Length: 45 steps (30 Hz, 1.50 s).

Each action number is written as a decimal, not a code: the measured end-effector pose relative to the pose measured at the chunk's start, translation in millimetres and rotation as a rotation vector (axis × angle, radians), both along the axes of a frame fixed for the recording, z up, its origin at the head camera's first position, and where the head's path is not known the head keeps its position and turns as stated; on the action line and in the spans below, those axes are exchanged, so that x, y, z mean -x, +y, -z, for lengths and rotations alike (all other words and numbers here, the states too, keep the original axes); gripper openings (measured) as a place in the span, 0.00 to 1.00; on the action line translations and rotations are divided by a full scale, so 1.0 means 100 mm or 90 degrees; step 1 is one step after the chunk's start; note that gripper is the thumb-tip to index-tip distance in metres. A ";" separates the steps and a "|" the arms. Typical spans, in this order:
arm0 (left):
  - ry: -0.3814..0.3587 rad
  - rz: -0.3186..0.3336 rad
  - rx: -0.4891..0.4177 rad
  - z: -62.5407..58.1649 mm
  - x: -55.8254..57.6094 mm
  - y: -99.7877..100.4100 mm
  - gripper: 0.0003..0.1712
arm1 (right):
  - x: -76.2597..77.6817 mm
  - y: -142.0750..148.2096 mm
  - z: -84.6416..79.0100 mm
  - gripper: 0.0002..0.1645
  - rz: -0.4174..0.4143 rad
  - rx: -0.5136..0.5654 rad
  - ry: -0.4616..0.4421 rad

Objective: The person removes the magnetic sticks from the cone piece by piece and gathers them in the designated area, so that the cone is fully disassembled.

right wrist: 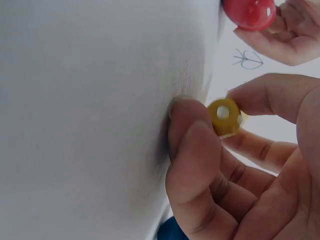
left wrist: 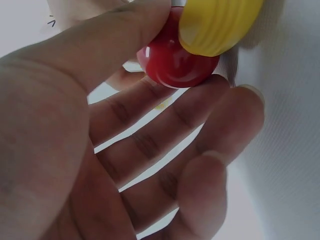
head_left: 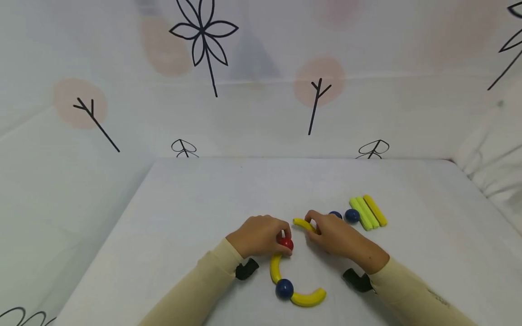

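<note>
In the head view my left hand pinches a glossy red ball between thumb and fingers. The ball meets the upper end of a curved yellow rod on the table. That rod's ridged end overlaps the ball in the left wrist view. Below, a dark blue ball joins it to a second curved yellow rod. To the right, my right hand pinches another curved yellow rod, apart from the red ball. Its end shows a pale round spot in the right wrist view.
Beyond my right hand lie two dark blue balls, one in full view and one partly hidden. Beside them are two straight lime-green rods and a straight yellow rod. Patterned white cloth walls off the back of the white table.
</note>
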State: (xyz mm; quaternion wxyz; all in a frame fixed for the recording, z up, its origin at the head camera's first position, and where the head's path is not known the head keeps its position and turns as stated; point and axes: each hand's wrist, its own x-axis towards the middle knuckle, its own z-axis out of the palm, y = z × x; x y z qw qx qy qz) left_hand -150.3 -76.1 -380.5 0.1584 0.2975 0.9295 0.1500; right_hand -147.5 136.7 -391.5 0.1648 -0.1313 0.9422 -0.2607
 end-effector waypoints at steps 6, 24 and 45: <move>-0.005 0.006 0.000 0.01 0.01 0.01 0.17 | 0.10 -0.03 0.04 0.16 0.016 0.000 -0.010; -0.003 -0.004 0.003 0.02 0.02 -0.02 0.17 | 0.16 -0.05 0.13 0.20 0.042 0.037 -0.005; 0.058 -0.023 0.019 0.05 0.01 0.03 0.24 | 0.05 0.00 0.03 0.05 -0.027 0.096 -0.037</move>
